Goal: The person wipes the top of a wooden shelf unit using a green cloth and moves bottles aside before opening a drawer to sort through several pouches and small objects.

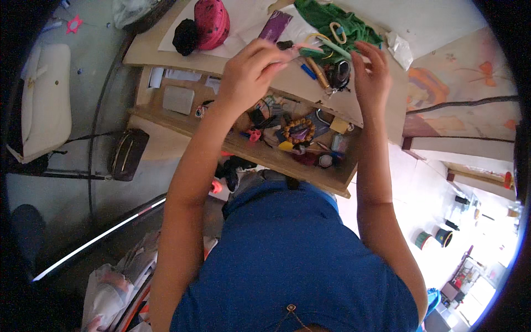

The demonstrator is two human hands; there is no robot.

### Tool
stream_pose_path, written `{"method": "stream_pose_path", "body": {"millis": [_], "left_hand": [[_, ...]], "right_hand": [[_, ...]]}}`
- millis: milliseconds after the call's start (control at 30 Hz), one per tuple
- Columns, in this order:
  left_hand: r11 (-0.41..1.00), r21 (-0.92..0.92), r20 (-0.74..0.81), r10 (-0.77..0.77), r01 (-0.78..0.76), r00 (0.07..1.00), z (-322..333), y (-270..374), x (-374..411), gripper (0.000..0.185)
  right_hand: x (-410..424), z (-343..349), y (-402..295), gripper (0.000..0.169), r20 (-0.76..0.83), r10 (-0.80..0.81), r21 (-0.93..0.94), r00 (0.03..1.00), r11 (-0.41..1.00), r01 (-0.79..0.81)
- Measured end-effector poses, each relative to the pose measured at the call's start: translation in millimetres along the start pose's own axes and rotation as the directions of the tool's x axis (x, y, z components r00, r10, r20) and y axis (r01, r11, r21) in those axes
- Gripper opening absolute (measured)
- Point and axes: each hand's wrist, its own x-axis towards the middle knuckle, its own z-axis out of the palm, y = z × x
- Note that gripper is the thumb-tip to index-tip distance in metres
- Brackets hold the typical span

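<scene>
Above the tabletop my left hand (253,70) pinches a small pinkish, partly clear item (295,53), blurred. Just past it is a dark green flat piece (311,52); whether it is part of the same item is unclear. At my right hand (373,76), the fingertips meet the end of a pale green stick (338,49). A yellow loop (320,35) passes by this stick. Below them lie a gold tube (317,73), a blue stick (308,71) and a black oval object (342,74). Behind is a bunched green cloth (348,23) with a cream ring-shaped object (338,33).
An open wooden drawer (286,164) against my waist holds a beaded bracelet (298,130), a white box (178,99) and several small items. On the tabletop (166,58) are a pink case (211,24), a purple packet (275,25) and crumpled plastic (399,50). Bags (129,154) hang at left.
</scene>
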Motion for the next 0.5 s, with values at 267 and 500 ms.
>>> {"method": "stream_pose_path", "body": {"millis": [267, 500], "left_hand": [[0.868, 0.411, 0.41, -0.45, 0.28, 0.794, -22, -98, -130, 0.019], [0.703, 0.655, 0.387, -0.627, 0.277, 0.676, 2, -108, -138, 0.023]], "right_hand": [[-117, -11, -36, 0.028, 0.655, -0.268, 0.104, 0.706, 0.958, 0.267], [-164, 28, -2, 0.033, 0.721, 0.228, -0.425, 0.654, 0.892, 0.157]]}}
